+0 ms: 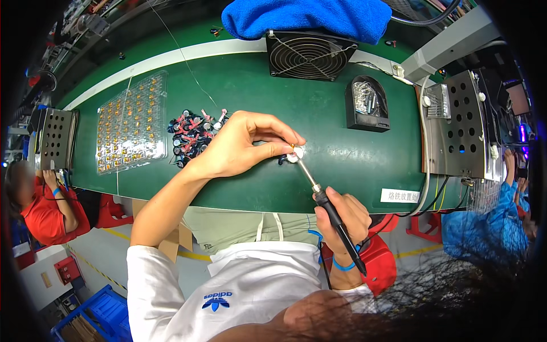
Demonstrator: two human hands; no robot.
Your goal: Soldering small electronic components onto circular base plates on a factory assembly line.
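Observation:
My right hand [350, 218] is wrapped round the black handle of a soldering iron [333, 212]. Its metal tip points up and left, against or just over a small white round part [294, 156] on the green bench. My left hand [239, 145] is closed in a pinch at that part, thumb and forefinger on a tiny orange-coloured piece [293, 147]. Its exact kind is too small to make out. Left of my left wrist lies a heap of small dark components with silvery round faces and pinkish-red leads [187, 137]. Beyond the heap sits a clear plastic tray [160, 122] with rows of small orange-gold pieces.
A black fan [310, 57] stands at the back, a blue towel [307, 18] above it. To its right is a black bin [369, 121] of small metal parts. A perforated metal box [458, 125] borders the right side. Co-workers sit at both sides.

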